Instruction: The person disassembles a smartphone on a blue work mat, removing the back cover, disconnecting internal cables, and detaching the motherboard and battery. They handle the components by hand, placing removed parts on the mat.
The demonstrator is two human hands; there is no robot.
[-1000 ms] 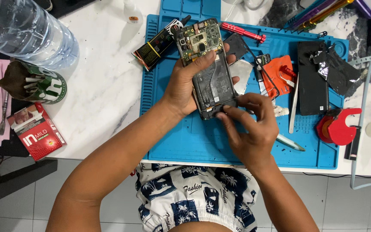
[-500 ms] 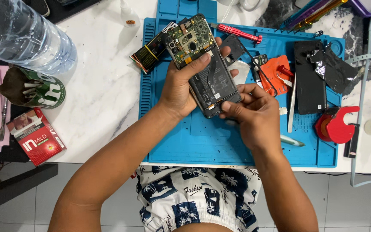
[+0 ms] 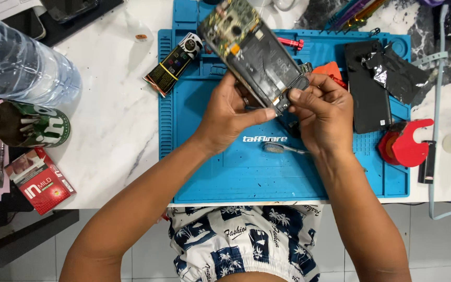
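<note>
the opened phone [image 3: 254, 52] is held up off the blue work mat [image 3: 225, 167], tilted, its bare circuit board end pointing away from the person and its lower end down between both hands. the left hand [image 3: 230, 117] is closed on that lower end from the mat's left side, thumb stretched along the edge. the right hand [image 3: 322, 112] pinches the same corner, fingertips curled tight on it. on the mat just below the hands lies a small metal tool [image 3: 283, 149]. toward the mat's right edge lies a black back cover [image 3: 366, 94], and just off that edge a red tape dispenser [image 3: 405, 141]. well left of the mat stands a clear water bottle [image 3: 19, 65].
</note>
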